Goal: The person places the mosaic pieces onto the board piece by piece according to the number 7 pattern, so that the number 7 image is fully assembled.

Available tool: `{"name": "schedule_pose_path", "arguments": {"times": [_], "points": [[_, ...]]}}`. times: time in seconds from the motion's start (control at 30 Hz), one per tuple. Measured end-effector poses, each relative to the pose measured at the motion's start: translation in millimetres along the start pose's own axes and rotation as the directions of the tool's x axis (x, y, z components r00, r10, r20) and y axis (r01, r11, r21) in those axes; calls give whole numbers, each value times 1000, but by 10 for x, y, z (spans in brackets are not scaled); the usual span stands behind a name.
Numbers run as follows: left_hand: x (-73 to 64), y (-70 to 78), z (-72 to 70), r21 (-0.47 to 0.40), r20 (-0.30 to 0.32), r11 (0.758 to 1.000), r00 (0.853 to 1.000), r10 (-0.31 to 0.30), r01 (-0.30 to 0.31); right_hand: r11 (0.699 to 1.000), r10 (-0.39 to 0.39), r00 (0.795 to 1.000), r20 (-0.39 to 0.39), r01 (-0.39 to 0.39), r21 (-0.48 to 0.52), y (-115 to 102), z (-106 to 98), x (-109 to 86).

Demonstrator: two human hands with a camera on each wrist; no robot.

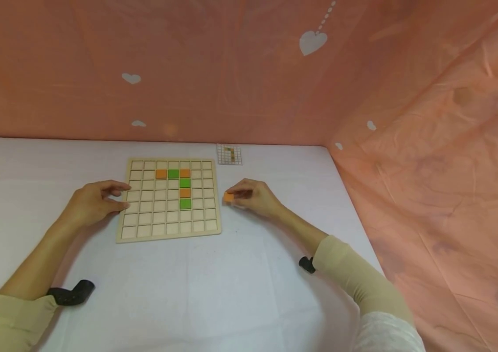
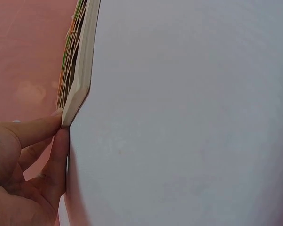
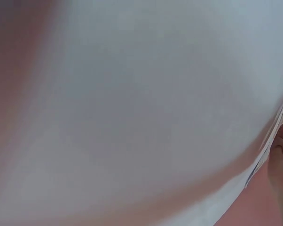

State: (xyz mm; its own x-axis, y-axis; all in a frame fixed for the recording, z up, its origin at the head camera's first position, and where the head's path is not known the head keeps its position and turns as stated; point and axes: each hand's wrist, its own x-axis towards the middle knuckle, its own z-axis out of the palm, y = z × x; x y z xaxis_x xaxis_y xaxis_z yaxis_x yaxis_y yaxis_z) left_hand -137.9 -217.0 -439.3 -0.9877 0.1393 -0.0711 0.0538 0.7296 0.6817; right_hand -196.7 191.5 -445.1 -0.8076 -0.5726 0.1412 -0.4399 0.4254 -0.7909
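While a wooden grid board (image 1: pixel 169 200) lies flat near the middle of the white-covered bench (image 1: pixel 214 293), a person seated before it works with both hands. The left hand (image 1: pixel 92 203) rests at the board's left edge, its curled fingers (image 2: pixel 35 132) and thumb pinching the frame. Just off the board's right edge, the right hand (image 1: pixel 253 196) pinches a small orange tile (image 1: pixel 229 197) between its fingertips, low over the bench. On the board, orange and green tiles fill six cells: orange, green, orange across the second row, then green, orange, green running down below the right-hand orange one. A small printed pattern card (image 1: pixel 229 154) lies on the bench just behind the board's far right corner. Pink sheeting with white hearts (image 1: pixel 312 41) hangs behind and to the right of the bench. The right wrist view is too blurred to add detail.
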Motion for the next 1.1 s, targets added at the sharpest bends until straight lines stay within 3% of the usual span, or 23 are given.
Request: {"name": "schedule_pose_path", "arguments": {"times": [0.57,1.1], "points": [[-1,5,-21,-11,19,1000,1000,-17,17,996,8,997,70,-14,85,-383,342,156],[-18,22,-25,-9,5,1000,1000,-21,21,998,-36,987,157,27,59,-488,602,242]]}}
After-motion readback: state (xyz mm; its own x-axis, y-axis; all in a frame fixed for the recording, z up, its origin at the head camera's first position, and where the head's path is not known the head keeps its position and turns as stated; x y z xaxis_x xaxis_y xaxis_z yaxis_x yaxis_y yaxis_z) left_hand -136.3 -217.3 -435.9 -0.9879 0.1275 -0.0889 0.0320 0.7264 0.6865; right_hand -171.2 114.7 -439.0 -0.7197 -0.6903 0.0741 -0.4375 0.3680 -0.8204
